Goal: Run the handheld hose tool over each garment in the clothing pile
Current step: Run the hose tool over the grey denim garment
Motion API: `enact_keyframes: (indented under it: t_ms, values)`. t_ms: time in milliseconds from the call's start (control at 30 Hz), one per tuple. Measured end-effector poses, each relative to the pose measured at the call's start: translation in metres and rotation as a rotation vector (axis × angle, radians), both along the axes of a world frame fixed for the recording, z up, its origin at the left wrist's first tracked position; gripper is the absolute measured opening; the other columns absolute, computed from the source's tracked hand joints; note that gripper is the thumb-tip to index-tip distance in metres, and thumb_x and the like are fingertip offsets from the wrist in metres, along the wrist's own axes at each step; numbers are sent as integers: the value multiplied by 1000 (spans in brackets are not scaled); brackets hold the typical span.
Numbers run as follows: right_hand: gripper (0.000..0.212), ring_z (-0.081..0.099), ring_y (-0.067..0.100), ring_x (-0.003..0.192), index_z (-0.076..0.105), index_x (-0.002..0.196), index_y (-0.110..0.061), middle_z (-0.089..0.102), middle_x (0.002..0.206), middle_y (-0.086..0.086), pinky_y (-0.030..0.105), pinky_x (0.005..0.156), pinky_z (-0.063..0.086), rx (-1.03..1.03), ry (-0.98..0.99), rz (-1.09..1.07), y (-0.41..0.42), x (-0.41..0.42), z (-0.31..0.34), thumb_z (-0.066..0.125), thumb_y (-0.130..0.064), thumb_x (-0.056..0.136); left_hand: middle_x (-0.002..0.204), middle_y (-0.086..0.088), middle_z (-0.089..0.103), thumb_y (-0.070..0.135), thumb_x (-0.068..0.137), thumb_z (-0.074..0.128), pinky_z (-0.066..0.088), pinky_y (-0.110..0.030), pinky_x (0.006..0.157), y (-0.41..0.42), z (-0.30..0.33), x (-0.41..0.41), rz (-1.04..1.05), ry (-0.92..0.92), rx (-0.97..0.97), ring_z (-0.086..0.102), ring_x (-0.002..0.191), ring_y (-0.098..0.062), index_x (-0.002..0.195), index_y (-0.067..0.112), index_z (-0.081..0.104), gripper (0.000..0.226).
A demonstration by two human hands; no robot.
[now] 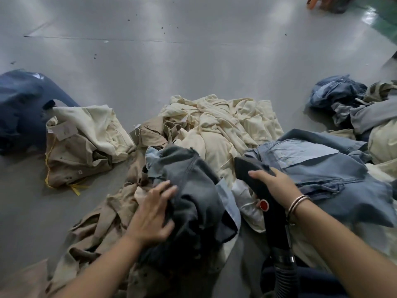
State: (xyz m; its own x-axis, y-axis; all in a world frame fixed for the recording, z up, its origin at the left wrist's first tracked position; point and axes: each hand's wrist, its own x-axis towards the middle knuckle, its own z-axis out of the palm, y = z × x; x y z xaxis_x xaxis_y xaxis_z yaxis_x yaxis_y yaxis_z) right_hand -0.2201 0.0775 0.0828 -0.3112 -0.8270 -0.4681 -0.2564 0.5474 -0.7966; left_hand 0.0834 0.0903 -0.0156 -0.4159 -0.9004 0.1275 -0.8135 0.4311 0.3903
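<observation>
On the grey floor (150,67): garments lie in loose heaps before the person; dark specks dot the bare concrete farther off.
Central clothing pile (217,127): cream, tan and blue-grey pieces tangled together; an exact count of garments cannot be made.
Cream garments (225,123): crumpled at the middle of the pile, several layered, edges not separable.
Blue shirt (322,166): spread flat at right, a paler rectangular patch on its upper part, just beside the tool head.
Dark grey-blue garment (187,181): bunched at centre, pale lining showing along its edges.
Tan garments (101,224): strung out at lower left, under the left forearm.
Side heap, left (86,143): one cream piece over one tan piece, apart from the main pile, with yellow cord (48,168) along its edge.
Paper tag (64,131): one, on the left heap; any printing is too blurred to read.
Navy fabric (19,110): one mass at far left, blurred.
Side heap, right (352,104): denim and grey-blue pieces, well apart from the centre.
Handheld hose tool (255,183): one black unit, head resting on the pile between grey garment and blue shirt; one red round button (264,204); ribbed hose (285,274) trailing downward. No brand visible.
Left hand (153,214): fingers straight and slightly spread, pressing flat on the dark grey-blue garment.
Right hand (277,186): fingers curled round the tool's handle; two bangles (297,202) on the wrist.
</observation>
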Motion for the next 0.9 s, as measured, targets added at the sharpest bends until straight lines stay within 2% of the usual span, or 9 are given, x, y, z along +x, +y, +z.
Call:
enact_keyframes:
  t_ms: [100, 233, 333, 400, 467, 533, 733, 800, 900]
  values:
    - [43, 63, 29, 94, 61, 113, -2, 66, 111, 18, 36, 81, 48, -16, -18, 22, 5, 8, -2, 72, -28, 81, 146, -18, 41, 55, 62, 56, 42, -43, 105, 23, -16, -21, -317, -201, 32, 47, 130, -28, 145, 22, 34, 92]
    - [18, 63, 20, 66, 60, 90, -18, 67, 82, 5, 37, 64, 53, -43, -106, 105, 11, 16, 5, 72, -27, 80, 129, -10, 60, 47, 60, 73, 54, -41, 89, 26, -16, -51, -287, -329, -22, 62, 114, -21, 128, 36, 60, 70]
    - [18, 62, 21, 60, 61, 93, -16, 65, 74, 5, 38, 58, 52, -77, -210, 124, 11, 19, 18, 71, -23, 81, 120, 3, 62, 1, 85, 62, 45, -27, 100, 15, -2, -64, -1, 403, 285, 59, 114, -22, 116, 33, 64, 45]
    - [17, 60, 23, 55, 62, 94, -12, 64, 66, 6, 36, 51, 51, -126, -279, 105, 11, 18, 30, 70, -20, 81, 101, 12, 68, 0, 95, 50, 47, -16, 91, -3, 20, -73, 282, 839, 502, 63, 102, -17, 101, 28, 64, 33]
    - [17, 58, 21, 47, 62, 92, -10, 63, 58, 6, 28, 41, 48, -168, -344, 108, 13, 15, 43, 71, -18, 81, 90, 8, 68, 11, 97, 48, 50, -15, 81, -24, 45, -78, 486, 1031, 587, 63, 86, -9, 91, 26, 62, 21]
    - [21, 58, 22, 44, 64, 88, -13, 64, 58, 8, 27, 40, 47, -189, -389, 149, 18, 13, 56, 76, -22, 74, 87, 1, 66, 14, 100, 43, 51, -18, 73, -45, 69, -77, 524, 989, 583, 61, 77, -3, 84, 27, 60, 25]
    - [35, 67, 19, 69, 62, 88, -13, 70, 78, 6, 35, 64, 55, -204, -179, 347, 37, 34, 62, 76, -33, 63, 92, -9, 69, 30, 94, 51, 50, -40, 90, -82, 102, -79, 523, 749, 571, 62, 96, -28, 84, 12, 69, 27]
    - [44, 66, 25, 83, 59, 88, -6, 68, 85, 13, 40, 81, 51, -175, -69, 409, 41, 44, 55, 76, -38, 64, 94, -10, 70, 29, 94, 52, 54, -33, 85, -80, 106, -85, 509, 788, 675, 64, 94, -26, 86, 12, 69, 25]
    - [40, 64, 26, 83, 62, 90, -8, 68, 83, 7, 37, 81, 49, -225, 13, 325, 29, 53, 50, 78, -39, 71, 91, -12, 72, 25, 96, 50, 54, -25, 70, -73, 106, -85, 559, 770, 878, 68, 84, -26, 97, 9, 68, 24]
